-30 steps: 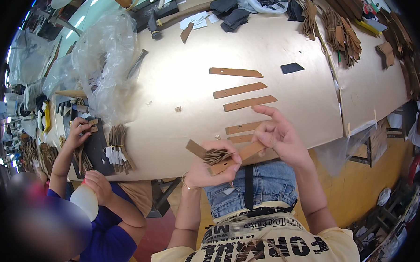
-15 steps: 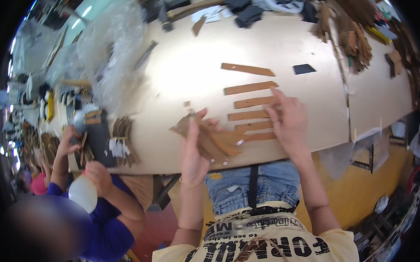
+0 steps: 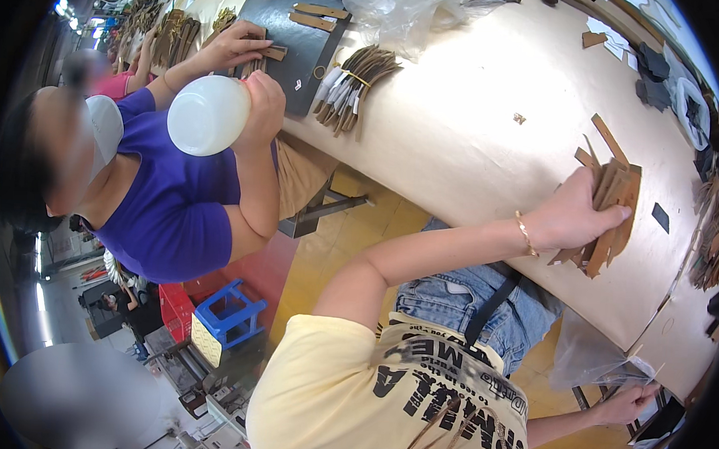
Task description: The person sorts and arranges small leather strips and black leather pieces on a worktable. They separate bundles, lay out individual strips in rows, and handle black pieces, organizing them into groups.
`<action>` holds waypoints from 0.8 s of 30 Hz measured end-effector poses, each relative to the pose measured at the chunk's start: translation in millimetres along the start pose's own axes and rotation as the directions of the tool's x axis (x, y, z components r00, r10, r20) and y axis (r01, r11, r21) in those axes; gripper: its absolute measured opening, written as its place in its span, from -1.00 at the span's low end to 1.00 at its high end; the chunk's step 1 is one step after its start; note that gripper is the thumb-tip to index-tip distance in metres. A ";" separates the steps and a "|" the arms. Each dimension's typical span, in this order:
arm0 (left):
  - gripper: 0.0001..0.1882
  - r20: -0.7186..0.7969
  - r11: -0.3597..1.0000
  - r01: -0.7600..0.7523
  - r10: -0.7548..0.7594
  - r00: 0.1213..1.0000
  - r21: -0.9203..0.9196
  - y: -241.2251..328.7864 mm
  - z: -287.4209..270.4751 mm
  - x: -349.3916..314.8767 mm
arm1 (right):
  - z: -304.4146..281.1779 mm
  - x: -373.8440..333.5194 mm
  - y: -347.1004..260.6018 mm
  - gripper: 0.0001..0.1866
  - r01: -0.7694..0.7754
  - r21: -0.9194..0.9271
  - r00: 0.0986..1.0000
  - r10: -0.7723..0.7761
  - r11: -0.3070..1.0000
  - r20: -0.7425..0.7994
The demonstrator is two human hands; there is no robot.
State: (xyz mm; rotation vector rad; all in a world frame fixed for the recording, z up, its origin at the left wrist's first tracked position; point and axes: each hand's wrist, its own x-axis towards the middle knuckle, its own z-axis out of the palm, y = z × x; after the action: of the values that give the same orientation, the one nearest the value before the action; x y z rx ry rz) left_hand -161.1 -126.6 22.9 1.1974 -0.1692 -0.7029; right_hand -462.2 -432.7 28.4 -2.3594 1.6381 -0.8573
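Observation:
My left hand (image 3: 572, 219), with a gold bracelet at the wrist, is closed round a loose stack of brown leather strips (image 3: 618, 188) at the right part of the table. The strips fan out past my fingers, and some touch or lie close to the tabletop. Lower down at the far right, my right hand (image 3: 628, 405) is by the table's near edge, beside a clear plastic bag (image 3: 582, 355). Its fingers are bunched together; what they hold, if anything, I cannot make out. A small dark piece (image 3: 661, 217) lies right of the stack.
At my left a co-worker in purple holds a white bottle (image 3: 209, 115) over a dark mat (image 3: 307, 42). A tied bundle of strips (image 3: 356, 84) lies near that mat. Clear plastic sheeting (image 3: 409, 14) is at the back. A blue stool (image 3: 229, 311) stands on the floor.
My view has swung left. The row of separate strips is no longer laid out; strips are bunched in my left hand there. My right hand has left them and moved down past the table edge.

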 end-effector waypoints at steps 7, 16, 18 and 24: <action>-0.37 0.093 0.989 -0.024 0.011 0.996 0.144 3.6 17.5 1.3 | 30.1 -26.1 -88.6 -0.46 0.375 0.113 0.920 -0.385 0.920 0.076; -0.69 -0.188 0.990 0.005 -0.031 0.982 -0.142 18.1 -5.3 -20.9 | 54.6 -105.7 -233.5 -0.65 -0.495 0.693 0.440 -0.536 0.525 0.720; -0.71 -0.237 0.984 -0.017 -0.026 0.971 -0.176 14.9 -13.9 -18.9 | 55.8 -104.2 -244.3 -0.66 -0.574 0.652 0.378 -0.546 0.495 0.748; -0.77 -0.266 0.989 0.003 -0.043 0.963 -0.149 5.6 -31.2 -14.0 | 62.4 -97.1 -256.1 -0.79 -0.659 0.506 0.209 -0.511 0.557 0.834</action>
State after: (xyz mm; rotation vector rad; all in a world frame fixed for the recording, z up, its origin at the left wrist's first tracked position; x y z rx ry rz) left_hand -154.9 -92.7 19.4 1.1414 0.1227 -0.5561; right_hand -244.3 -256.7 49.5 -1.3027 0.4498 0.1388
